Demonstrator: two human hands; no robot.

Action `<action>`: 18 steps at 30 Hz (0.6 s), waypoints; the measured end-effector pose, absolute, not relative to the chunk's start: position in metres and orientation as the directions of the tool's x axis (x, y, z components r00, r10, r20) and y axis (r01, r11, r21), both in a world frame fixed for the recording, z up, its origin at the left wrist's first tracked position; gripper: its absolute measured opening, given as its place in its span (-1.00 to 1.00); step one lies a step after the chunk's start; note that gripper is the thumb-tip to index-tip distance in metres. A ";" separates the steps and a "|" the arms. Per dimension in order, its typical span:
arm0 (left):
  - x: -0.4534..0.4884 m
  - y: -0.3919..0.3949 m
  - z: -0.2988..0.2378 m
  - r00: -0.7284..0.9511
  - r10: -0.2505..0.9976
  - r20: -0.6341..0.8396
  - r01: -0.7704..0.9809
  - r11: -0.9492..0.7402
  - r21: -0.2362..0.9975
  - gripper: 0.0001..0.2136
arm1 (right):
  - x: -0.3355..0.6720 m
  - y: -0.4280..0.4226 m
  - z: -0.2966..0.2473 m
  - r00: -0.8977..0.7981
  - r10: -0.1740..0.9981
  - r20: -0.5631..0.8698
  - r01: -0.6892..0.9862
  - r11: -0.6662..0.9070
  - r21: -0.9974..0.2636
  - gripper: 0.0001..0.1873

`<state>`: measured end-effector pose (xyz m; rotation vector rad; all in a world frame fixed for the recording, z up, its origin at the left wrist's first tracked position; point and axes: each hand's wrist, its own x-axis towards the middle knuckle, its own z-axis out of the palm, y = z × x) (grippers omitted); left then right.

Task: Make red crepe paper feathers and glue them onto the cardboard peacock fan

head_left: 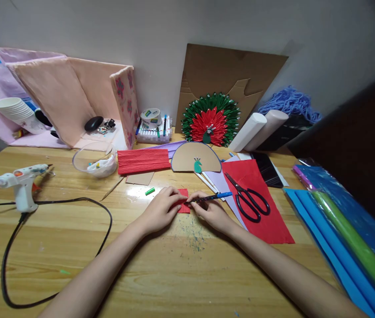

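Note:
A small piece of red paper (184,207) lies on the wooden table in front of me. My left hand (162,207) rests over its left side, fingers bent together and holding it down. In my right hand (210,212) is a dark patterned pen with a blue end (223,194), pinched near its tip. The tip meets the red paper, though my fingers partly hide it. Just beyond stands a half-round cardboard piece (184,159) with a green peacock shape (197,165). Left of my hands lies a short green cap (149,191).
Black-handled scissors (249,198) lie on a red sheet (273,225) at right. A corded glue gun (23,185) stands at left. Behind are folded red crepe paper (143,161), a clear bowl (81,159), a marker box (152,132) and a red-green peacock craft (210,119). Wrapped rolls (350,234) border the right.

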<state>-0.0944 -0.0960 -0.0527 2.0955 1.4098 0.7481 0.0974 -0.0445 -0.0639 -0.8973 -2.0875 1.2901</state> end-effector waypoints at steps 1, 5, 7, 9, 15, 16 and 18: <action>-0.094 -0.096 -0.053 0.313 0.936 0.161 0.661 -0.336 0.670 -0.74 | 0.097 -0.045 -0.064 -0.646 0.759 0.085 0.269 0.331 -0.905 -0.86; -0.094 -0.096 -0.053 0.307 0.937 0.169 0.655 -0.336 0.677 -0.72 | 0.097 -0.045 -0.065 -0.619 0.780 0.088 0.280 0.324 -0.904 -0.86; -0.094 -0.096 -0.053 0.300 0.938 0.172 0.649 -0.333 0.684 -0.70 | 0.097 -0.045 -0.065 -0.604 0.792 0.092 0.286 0.323 -0.902 -0.85; -0.095 -0.097 -0.054 0.290 0.941 0.174 0.646 -0.327 0.690 -0.68 | 0.097 -0.044 -0.065 -0.594 0.798 0.099 0.288 0.326 -0.901 -0.85; -0.095 -0.096 -0.057 0.275 0.944 0.182 0.643 -0.321 0.695 -0.66 | 0.096 -0.044 -0.066 -0.588 0.802 0.107 0.292 0.333 -0.897 -0.86; -0.095 -0.096 -0.057 0.275 0.944 0.181 0.643 -0.321 0.695 -0.66 | 0.097 -0.044 -0.066 -0.587 0.803 0.099 0.297 0.328 -0.897 -0.86; -0.095 -0.096 -0.056 0.279 0.944 0.177 0.643 -0.321 0.695 -0.65 | 0.097 -0.044 -0.068 -0.587 0.805 0.085 0.301 0.314 -0.900 -0.88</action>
